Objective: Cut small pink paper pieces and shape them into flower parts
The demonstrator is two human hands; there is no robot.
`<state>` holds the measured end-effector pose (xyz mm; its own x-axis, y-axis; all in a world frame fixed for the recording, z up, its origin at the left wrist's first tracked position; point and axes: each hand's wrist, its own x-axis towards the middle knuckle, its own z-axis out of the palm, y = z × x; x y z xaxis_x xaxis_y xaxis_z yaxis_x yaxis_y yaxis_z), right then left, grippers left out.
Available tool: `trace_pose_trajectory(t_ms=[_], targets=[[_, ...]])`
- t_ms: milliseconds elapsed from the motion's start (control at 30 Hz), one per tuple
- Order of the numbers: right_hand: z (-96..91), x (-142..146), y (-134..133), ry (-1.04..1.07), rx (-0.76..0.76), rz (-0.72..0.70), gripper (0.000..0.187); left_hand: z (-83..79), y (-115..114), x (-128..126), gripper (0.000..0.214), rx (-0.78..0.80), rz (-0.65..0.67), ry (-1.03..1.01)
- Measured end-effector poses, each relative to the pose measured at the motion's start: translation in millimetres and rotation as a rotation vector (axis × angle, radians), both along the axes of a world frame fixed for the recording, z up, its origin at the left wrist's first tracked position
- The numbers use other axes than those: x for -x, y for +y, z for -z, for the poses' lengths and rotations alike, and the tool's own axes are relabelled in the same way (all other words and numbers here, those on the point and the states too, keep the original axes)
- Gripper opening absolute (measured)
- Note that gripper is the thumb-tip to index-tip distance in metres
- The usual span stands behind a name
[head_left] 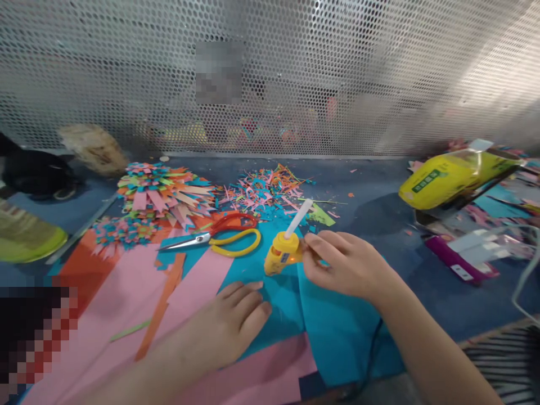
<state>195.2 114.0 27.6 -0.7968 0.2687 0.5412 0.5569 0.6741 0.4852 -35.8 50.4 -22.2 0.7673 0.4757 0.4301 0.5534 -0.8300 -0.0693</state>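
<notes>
Right hand: the right hand (348,264), at centre right of the frame, was wrapped around the rear of the glue gun (280,254), thumb and fingers pinching its grip.
Glue gun: yellow, at the middle of the frame, its nozzle pointed down and left at the blue paper (337,332); a small orange light glowed on its side.
Glue stick: a white stick (298,218) rose out of the back of the gun, tilted up and right.
Left hand: the left hand (230,326), at lower centre, lay palm down with loose, flat fingers on the blue paper, holding nothing, near the nozzle but apart from it.
Pink paper: sheets (126,304) covered the lower left, crossed by an orange strip (162,306).
Scissors: the scissors (219,236), with red and yellow handles, lay closed just left of the gun, blades pointing left.
Scraps: coloured scraps (265,188) were heaped above the gun; a fringed paper pile (162,194) sat at upper left.
Mesh: a perforated metal mesh (337,73) filled the top of the frame.
Bag: a yellow bag (447,177) lay at upper right, well apart from both hands.
Cord: a dark cord (371,360) ran under the right forearm.
</notes>
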Motion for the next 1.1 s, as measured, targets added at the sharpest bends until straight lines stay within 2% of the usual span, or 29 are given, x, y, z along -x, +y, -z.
trace_pose_trajectory(t_ms=[233, 500, 667, 967, 1100], targets=[[-2.6, -1.0, -6.3, -0.073, 0.005, -0.01, 0.015, 0.7, -1.2, -2.6, 0.014, -0.002, -0.004, -0.009], [-17.3, -4.0, -12.2, -0.215, -0.006, -0.107, 0.018, 2.4, -2.9, -2.8, 0.015, -0.023, -0.02, 0.02], [-21.2, -2.3, -16.1, -0.192, -0.004, -0.094, 0.016, 3.7, -3.8, -2.4, 0.015, -0.024, -0.021, 0.029], [-15.3, 1.3, -13.5, -0.234, -0.102, -0.093, 0.016, 2.5, -4.5, -4.2, 0.016, -0.028, -0.018, 0.051], [-10.1, 1.9, -11.6, -0.129, -0.113, -0.122, 0.014, 2.3, -5.4, -4.4, 0.015, -0.035, -0.007, 0.032]])
